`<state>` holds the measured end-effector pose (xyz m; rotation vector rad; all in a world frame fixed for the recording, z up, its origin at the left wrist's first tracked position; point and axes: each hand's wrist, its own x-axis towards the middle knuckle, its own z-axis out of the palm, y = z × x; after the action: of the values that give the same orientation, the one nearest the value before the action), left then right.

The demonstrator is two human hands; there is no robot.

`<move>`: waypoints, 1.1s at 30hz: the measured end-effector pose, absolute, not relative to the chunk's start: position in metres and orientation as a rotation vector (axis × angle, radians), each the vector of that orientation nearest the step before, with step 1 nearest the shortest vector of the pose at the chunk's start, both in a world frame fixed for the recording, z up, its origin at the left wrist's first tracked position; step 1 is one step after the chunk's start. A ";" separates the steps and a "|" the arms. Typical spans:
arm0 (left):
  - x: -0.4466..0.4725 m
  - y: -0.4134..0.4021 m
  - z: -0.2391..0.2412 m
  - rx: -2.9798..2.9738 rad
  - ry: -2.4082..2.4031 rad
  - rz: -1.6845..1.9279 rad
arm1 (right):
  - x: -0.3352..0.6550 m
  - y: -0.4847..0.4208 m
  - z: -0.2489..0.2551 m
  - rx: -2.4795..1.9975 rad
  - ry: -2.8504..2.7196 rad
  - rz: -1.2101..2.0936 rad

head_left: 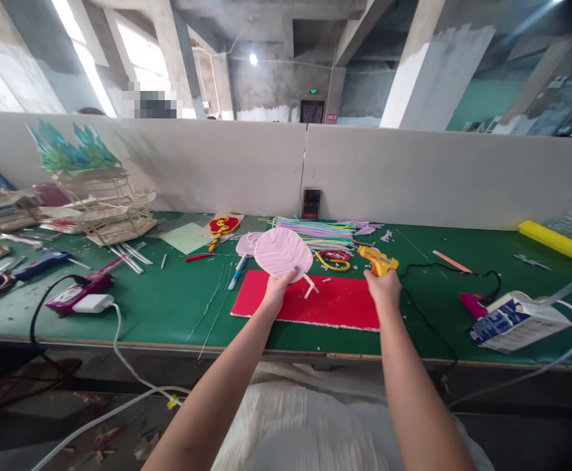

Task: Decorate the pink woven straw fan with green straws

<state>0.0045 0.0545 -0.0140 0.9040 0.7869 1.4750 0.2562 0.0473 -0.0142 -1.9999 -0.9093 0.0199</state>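
Observation:
My left hand (281,289) is closed on the lower edge of a round pink fan-shaped piece (282,252) with leaf-like lines, held up above a red board (332,304). In my right hand (385,288) is a yellow glue gun (377,260), pointing up and to the left over the board's right end. Small pale scraps (310,286) lie on the board just right of my left hand. Behind the held piece, a second pale pink round piece (247,244) rests on the table, partly hidden. A blue-capped pen (237,275) lies in front of it.
Bundled pastel pipe cleaners (313,230) lie behind the board. A red and yellow fan (223,226) sits to their left. Wooden stick models (114,216) and a purple power strip (77,296) stand left. A milk carton (516,320) and black cord (421,311) are right.

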 end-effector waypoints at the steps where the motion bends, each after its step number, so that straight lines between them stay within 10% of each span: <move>1: 0.006 0.054 -0.014 0.939 0.784 1.464 | 0.272 0.050 -0.017 -2.081 -0.924 0.037; 13: 0.010 0.048 -0.013 1.067 0.833 1.235 | 0.283 0.038 -0.008 -2.038 -1.117 -0.182; 20: 0.010 0.047 -0.011 1.078 0.842 1.254 | 0.192 0.041 -0.001 -1.187 -1.154 0.873; 33: 0.008 0.049 -0.010 1.174 0.854 1.332 | 0.170 0.029 -0.016 -0.968 -1.185 1.181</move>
<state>0.0080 0.0490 -0.0096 1.1738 0.8544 1.3323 0.1704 0.0288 -0.0163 -0.9682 -1.1852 1.1808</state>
